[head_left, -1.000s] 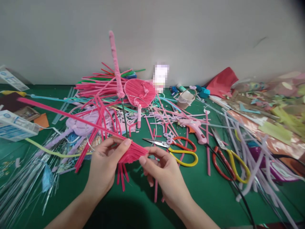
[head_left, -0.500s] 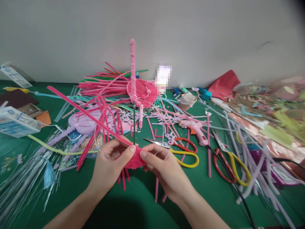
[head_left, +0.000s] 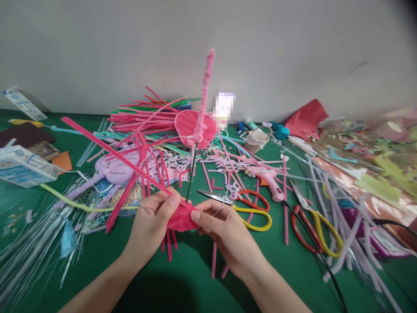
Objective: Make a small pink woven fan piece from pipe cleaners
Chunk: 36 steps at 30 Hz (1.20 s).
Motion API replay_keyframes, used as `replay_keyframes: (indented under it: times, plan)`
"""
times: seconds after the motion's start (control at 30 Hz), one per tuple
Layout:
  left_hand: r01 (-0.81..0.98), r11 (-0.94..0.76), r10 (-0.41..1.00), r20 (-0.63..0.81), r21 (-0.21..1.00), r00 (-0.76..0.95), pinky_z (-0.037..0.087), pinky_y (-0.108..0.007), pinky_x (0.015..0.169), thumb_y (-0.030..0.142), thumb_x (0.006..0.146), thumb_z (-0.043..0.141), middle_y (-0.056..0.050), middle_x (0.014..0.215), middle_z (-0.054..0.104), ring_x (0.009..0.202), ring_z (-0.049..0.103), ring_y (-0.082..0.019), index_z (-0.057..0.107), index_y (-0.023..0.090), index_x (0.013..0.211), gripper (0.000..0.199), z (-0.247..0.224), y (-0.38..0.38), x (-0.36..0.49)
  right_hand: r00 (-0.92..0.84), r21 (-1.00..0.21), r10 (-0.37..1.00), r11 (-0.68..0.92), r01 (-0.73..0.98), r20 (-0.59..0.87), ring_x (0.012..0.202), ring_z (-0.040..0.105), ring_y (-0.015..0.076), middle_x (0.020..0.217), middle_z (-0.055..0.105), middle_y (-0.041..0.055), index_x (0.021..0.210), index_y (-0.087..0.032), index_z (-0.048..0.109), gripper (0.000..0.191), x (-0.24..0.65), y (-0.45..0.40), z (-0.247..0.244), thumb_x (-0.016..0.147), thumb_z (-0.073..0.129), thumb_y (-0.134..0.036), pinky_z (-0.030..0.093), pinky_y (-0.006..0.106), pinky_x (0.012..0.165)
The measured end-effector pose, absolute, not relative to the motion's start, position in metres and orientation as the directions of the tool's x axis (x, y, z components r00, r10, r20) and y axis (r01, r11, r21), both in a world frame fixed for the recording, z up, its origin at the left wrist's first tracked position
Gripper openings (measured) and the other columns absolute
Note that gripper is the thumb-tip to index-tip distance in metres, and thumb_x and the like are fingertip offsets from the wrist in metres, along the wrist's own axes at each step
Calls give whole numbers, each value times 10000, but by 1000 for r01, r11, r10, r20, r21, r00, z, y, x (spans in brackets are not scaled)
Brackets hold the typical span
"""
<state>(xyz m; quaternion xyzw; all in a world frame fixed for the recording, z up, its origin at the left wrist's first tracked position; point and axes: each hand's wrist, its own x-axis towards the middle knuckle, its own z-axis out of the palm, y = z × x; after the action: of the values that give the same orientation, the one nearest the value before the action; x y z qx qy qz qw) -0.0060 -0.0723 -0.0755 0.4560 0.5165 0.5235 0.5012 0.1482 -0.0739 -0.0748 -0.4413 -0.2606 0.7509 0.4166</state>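
My left hand (head_left: 151, 221) pinches a bright pink pipe cleaner (head_left: 120, 157), whose long free end slants up to the left. Between my hands is a rounded piece of pink pipe cleaners laid side by side (head_left: 182, 220). My right hand (head_left: 224, 228) grips that piece's right edge between thumb and fingers; its lower fingers are partly hidden. Out of the piece rises a thin dark rod (head_left: 192, 174), tilted to the right, its upper part wrapped in lighter pink fuzzy pipe cleaner (head_left: 205, 93). Behind it lies a round pink panel (head_left: 186, 128).
Scissors with red and yellow handles (head_left: 254, 217) lie beyond my right hand, a second pair (head_left: 306, 221) farther right. Nearby are a pink glue gun (head_left: 270, 181) with a black cord and a small bucket (head_left: 257, 138). Lilac fuzzy work (head_left: 117, 167) and silvery strips (head_left: 35, 248) lie left.
The dark rod with its pink wrapped top has swung from upright to a rightward tilt. My left fingers have shifted slightly left along the pipe cleaner; my right hand stays nearly in place.
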Motion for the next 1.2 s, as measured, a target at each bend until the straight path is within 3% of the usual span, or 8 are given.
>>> replay_keyframes:
  times: [0.2, 0.3, 0.4, 0.57, 0.73, 0.9, 1.03, 1.2]
  plan:
    - [-74, 34, 996, -41, 997, -83, 467, -247, 591, 430, 822, 702, -12, 658, 601, 625, 551, -166, 688, 217, 613, 299, -77, -71, -6, -222, -801, 894, -448, -398, -390, 602, 570, 84, 632, 694, -15, 670, -174, 750, 278, 147, -74, -77, 568, 931, -360, 439, 218, 623]
    - [-176, 143, 988, -151, 974, -35, 501, -235, 616, 357, 732, 807, 6, 695, 650, 636, 589, -154, 733, 215, 743, 161, -78, -73, -8, -213, -800, 898, -441, -407, -386, 593, 551, 76, 625, 683, -23, 687, -179, 751, 275, 149, -74, -79, 577, 931, -355, 423, 207, 610]
    - [-277, 241, 970, -224, 930, 90, 541, -245, 693, 293, 667, 876, -6, 792, 720, 724, 661, -167, 749, 215, 854, 239, -77, -75, -9, -219, -784, 892, -452, -425, -396, 566, 513, 59, 603, 655, -37, 693, -183, 749, 283, 152, -74, -79, 582, 930, -369, 406, 194, 590]
    - [-337, 292, 956, -270, 895, 113, 555, -245, 748, 285, 723, 867, -13, 801, 750, 748, 696, -156, 740, 192, 844, 198, -75, -73, -5, -174, -794, 903, -428, -433, -392, 580, 533, 63, 615, 661, -41, 693, -192, 742, 288, 151, -74, -78, 568, 936, -364, 414, 189, 586]
    - [-323, 249, 967, -254, 913, 28, 541, -193, 687, 306, 740, 861, 11, 731, 732, 707, 682, -126, 749, 181, 803, 180, -79, -72, -1, -181, -842, 925, -378, -386, -333, 696, 640, 117, 712, 726, 3, 737, -191, 763, 248, 144, -75, -81, 641, 895, -378, 488, 226, 663]
    - [-269, 223, 972, -234, 937, -10, 487, -166, 595, 328, 777, 829, 42, 637, 646, 612, 593, -92, 708, 173, 728, 203, -81, -71, -3, -209, -858, 923, -378, -347, -322, 699, 623, 106, 745, 714, -3, 822, -193, 768, 290, 146, -76, -81, 655, 885, -399, 499, 227, 697]
    - [-265, 196, 976, -215, 944, -44, 462, -177, 591, 316, 767, 831, 40, 625, 626, 598, 564, -94, 691, 172, 693, 214, -78, -68, -4, -91, -907, 949, -315, -279, -302, 771, 612, 115, 868, 697, 5, 1001, -224, 753, 390, 157, -75, -79, 695, 856, -442, 488, 216, 681]
    - [-243, 190, 980, -200, 951, -15, 418, -204, 555, 290, 730, 842, 32, 612, 580, 574, 519, -107, 697, 170, 664, 200, -75, -69, -7, 63, -956, 969, -224, -191, -240, 871, 631, 161, 996, 710, 45, 1058, -240, 730, 441, 179, -71, -72, 710, 834, -489, 512, 261, 759]
